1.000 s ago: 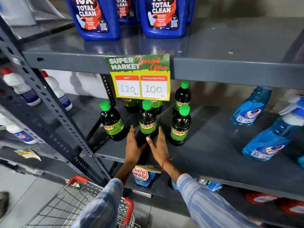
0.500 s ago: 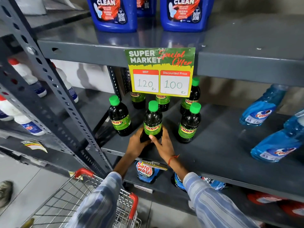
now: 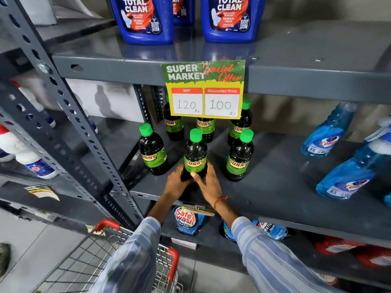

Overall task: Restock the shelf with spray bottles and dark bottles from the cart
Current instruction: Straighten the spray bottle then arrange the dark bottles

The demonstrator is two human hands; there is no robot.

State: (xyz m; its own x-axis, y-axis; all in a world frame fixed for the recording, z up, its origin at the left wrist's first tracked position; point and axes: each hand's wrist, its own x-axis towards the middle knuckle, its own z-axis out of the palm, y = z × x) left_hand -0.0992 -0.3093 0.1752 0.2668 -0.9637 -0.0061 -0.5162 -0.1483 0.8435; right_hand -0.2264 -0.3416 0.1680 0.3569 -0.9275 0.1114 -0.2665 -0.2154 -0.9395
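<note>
A dark bottle (image 3: 195, 153) with a green cap and green SUNNY label stands upright near the front of the grey middle shelf (image 3: 264, 199). My left hand (image 3: 176, 182) and my right hand (image 3: 208, 185) both wrap around its base. Several more dark bottles stand around it, one to the left (image 3: 152, 151), one to the right (image 3: 240, 157), others behind under the price sign. Blue spray bottles (image 3: 347, 176) stand on the same shelf at the right. The wire cart (image 3: 88, 265) with red handles is below at the lower left.
A green and yellow price sign (image 3: 204, 89) hangs from the upper shelf edge. Large blue Total Clean jugs (image 3: 143, 17) stand on the top shelf. A slanted perforated steel upright (image 3: 69, 111) runs at the left. Detergent pouches (image 3: 186, 220) sit on the lower shelf.
Both hands were open beside the bottle a second ago and have closed around its base. The view has shifted closer and leftward.
</note>
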